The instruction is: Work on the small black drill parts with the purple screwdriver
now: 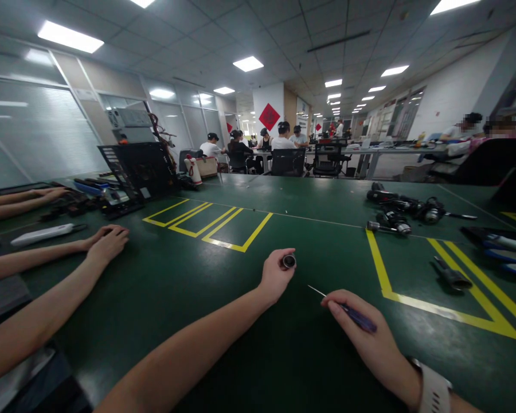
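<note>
My left hand [277, 276] is closed around a small dark hollow cylinder [289, 261]. Its round open end, with a pale metal rim, faces me; the rest is hidden in my fingers. In my right hand [363, 327] I hold a thin screwdriver [359, 317] with a dark purplish handle. The screwdriver's slim bare shaft points up and left toward the cylinder, and the tip is apart from it. Both hands are over the green tabletop [241, 321]. To the right, a dark tapered tube-like part [453, 275] lies inside a yellow tape outline.
Dark metal tool-like assemblies [395, 209] lie at the back right. Yellow tape marks [244, 248] cross the table. At left are another person's hands [107, 241], a white handheld tool [43, 234] and a black frame [140, 163]. Blue-edged items [505, 255] lie far right.
</note>
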Motion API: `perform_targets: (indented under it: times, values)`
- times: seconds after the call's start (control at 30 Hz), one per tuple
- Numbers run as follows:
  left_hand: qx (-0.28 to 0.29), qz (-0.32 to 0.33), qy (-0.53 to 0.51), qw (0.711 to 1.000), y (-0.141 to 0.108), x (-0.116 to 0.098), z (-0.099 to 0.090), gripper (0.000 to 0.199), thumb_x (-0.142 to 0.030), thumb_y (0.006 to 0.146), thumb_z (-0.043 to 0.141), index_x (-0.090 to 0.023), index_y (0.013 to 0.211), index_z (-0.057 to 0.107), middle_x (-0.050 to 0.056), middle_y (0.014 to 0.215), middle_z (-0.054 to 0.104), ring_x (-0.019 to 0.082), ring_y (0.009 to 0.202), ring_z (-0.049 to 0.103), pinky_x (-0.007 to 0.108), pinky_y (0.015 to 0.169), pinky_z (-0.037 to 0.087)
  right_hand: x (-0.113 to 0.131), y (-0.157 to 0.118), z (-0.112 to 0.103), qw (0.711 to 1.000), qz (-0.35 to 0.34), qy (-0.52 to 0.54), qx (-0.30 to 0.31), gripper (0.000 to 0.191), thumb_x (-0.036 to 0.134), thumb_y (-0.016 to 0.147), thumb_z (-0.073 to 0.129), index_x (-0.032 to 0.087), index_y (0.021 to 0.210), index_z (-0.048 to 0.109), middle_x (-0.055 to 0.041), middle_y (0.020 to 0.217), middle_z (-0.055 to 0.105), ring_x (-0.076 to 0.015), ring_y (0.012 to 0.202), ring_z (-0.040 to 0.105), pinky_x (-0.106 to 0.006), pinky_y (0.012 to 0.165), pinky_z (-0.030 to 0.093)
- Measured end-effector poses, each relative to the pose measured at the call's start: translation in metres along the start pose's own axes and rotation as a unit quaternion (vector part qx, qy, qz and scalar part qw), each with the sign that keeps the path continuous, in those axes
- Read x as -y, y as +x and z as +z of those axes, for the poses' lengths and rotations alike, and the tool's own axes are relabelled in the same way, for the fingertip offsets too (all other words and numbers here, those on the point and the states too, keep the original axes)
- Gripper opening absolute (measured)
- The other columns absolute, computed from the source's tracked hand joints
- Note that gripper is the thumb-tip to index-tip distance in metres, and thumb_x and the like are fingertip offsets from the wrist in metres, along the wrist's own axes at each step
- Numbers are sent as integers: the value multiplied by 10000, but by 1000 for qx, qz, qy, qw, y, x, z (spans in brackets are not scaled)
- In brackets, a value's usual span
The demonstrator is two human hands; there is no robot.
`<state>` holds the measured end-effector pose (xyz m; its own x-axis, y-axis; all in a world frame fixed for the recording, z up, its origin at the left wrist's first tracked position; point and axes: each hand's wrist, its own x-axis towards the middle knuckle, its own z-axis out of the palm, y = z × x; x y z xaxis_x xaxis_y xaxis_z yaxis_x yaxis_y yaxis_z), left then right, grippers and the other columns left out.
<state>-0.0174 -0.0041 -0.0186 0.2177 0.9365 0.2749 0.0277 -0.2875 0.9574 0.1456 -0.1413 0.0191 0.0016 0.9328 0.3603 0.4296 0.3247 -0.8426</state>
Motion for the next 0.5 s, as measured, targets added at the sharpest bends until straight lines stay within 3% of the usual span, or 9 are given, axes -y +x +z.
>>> perform_targets:
  times: [0.13,0.2,0.3,0.4,0.5]
  values:
    - [37,117,189,974,-10,-16,3,409,-104,688,666,-231,1072,604,46,1055,561,189,939,542,346,784,477,1,-3,-6,999,-22,34,-25,248,370,876,476,228,812,670,-43,828,677,-206,811,640,-297,696,510]
    - [64,150,270,949,-13,-25,4,314,-171,658,719,-211,955,625,34,975,569,197,910,513,348,776,444,0,-5,-7,998,-33,48,-26,283,353,903,425,235,807,663,-41,841,673,-204,831,634,-297,711,503]
    - [101,140,301,938,-14,-32,5,210,-232,672,718,-176,810,571,18,878,564,173,822,496,311,726,413,0,-8,-9,998,-45,51,-14,242,331,908,414,248,867,637,-29,848,661,-197,828,626,-298,718,497]
    - [156,90,263,948,-13,-34,5,223,-268,710,690,-172,825,523,-10,801,561,132,716,497,257,647,397,1,-9,-8,999,-38,34,10,186,325,896,432,247,895,601,-26,846,642,-193,815,622,-299,697,504]
    - [203,93,263,938,-13,-34,7,209,-292,714,688,-171,796,538,-25,759,565,116,682,501,241,639,383,2,-8,-5,999,-25,2,28,170,318,888,435,236,884,584,-35,847,623,-195,803,615,-313,689,511]
